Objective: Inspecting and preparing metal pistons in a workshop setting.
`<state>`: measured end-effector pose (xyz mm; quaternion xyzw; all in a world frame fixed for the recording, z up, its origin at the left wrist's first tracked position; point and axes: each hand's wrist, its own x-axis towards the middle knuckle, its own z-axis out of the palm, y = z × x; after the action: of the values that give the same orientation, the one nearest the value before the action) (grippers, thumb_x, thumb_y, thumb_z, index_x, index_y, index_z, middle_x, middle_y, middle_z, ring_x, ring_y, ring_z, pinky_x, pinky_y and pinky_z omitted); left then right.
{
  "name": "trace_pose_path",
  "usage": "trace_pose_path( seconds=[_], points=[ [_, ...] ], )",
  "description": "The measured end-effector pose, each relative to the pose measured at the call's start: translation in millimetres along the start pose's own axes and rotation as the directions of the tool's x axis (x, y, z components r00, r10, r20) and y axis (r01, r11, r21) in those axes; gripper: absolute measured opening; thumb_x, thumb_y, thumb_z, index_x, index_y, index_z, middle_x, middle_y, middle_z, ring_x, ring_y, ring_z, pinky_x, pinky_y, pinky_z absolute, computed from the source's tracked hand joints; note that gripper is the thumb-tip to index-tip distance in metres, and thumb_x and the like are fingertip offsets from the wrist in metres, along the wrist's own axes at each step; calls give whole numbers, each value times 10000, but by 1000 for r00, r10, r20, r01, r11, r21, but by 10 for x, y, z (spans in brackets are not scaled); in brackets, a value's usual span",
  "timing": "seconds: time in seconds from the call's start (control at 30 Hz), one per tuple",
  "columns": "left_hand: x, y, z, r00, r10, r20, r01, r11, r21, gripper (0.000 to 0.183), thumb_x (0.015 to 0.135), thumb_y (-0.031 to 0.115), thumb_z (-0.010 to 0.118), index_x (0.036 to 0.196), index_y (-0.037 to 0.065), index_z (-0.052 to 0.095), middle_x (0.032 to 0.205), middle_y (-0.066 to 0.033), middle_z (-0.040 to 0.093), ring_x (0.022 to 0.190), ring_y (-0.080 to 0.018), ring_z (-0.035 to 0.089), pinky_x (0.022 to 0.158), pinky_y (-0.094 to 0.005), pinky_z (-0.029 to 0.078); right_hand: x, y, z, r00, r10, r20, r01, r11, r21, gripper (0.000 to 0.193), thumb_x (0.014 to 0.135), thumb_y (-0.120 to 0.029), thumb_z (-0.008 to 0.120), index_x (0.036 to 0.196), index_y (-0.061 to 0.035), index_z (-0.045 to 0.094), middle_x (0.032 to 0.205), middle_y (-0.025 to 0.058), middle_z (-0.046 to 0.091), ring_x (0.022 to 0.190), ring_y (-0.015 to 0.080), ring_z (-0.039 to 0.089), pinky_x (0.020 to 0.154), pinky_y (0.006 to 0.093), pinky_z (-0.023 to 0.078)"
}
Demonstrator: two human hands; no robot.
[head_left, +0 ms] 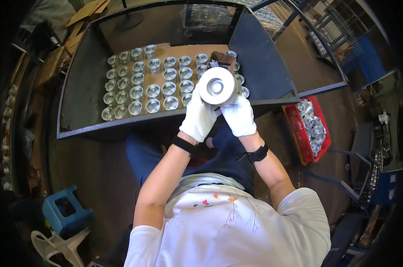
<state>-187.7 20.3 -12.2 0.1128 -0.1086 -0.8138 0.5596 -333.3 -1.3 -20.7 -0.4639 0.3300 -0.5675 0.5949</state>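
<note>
shiny metal part [218,86] at 12 o'clock, matt cloth gloves [200,118], glossy metal cups [153,91] at 10 o'clock, matt metal bin [262,60], plastic basket [294,120] at 3 o'clock, plastic stool [74,222] at 8 o'clock

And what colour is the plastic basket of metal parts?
The plastic basket is red, best seen in the head view.

Your head camera looks down from just above your shirt [201,227], on the near side of the bin [261,60], and faces forward into it. Your shirt is closest to the lens; the bin lies farther off. The wide fisheye also reaches the crate [294,124] right of the bin and the stool [71,225] to its near left, bending edges toward the rim.
</note>
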Motion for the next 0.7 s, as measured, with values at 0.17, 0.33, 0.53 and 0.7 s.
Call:
trace_pose_path(
  seconds=[0.17, 0.33, 0.53, 0.7],
  points=[
    [39, -3, -203, 953, 238, 187, -265, 955, 132, 691, 797, 38, 770, 1372, 27, 386, 1338, -107, 554, 1213, -218, 567, 1031, -321, 463, -368, -86, 93, 976, -202, 86, 215, 794, -568, 318, 849, -29, 721, 1160, -5, 660, 1065, 65, 705, 960, 167, 673, 864, 321, 527],
    [-57, 15, 128, 999, -37, 2, 37, 999, 37, 369, 1013, 206, 514, 1342, 39, 500, 1301, -107, 618, 1169, -199, 601, 1017, -334, 478, -735, -142, -121, 997, 76, 23, -55, 871, -488, 333, 832, -39, 753, 1154, -15, 674, 1032, 47, 719, 928, 126, 649, 859, 303, 518],
    [39, -381, 105, 979, -143, -144, 157, 984, 89, 325, 1042, 276, 475, 1204, 36, 624, 1160, -57, 684, 1072, -174, 639, 956, -309, 504, -1063, -95, -426, 983, 177, -53, -177, 823, -540, 362, 820, -9, 753, 1169, -25, 657, 1078, 20, 686, 969, 130, 633, 868, 289, 516],
    [-26, -732, 146, 934, -303, -192, 346, 900, 265, 391, 1044, 303, 457, 1267, 19, 606, 1235, -80, 668, 1108, -190, 633, 998, -330, 484, -1472, 91, -728, 967, 219, -131, -250, 913, -323, 521, 834, 31, 716, 1313, -65, 537, 1187, 15, 589, 1075, 105, 562, 899, 264, 498]
  ],
)
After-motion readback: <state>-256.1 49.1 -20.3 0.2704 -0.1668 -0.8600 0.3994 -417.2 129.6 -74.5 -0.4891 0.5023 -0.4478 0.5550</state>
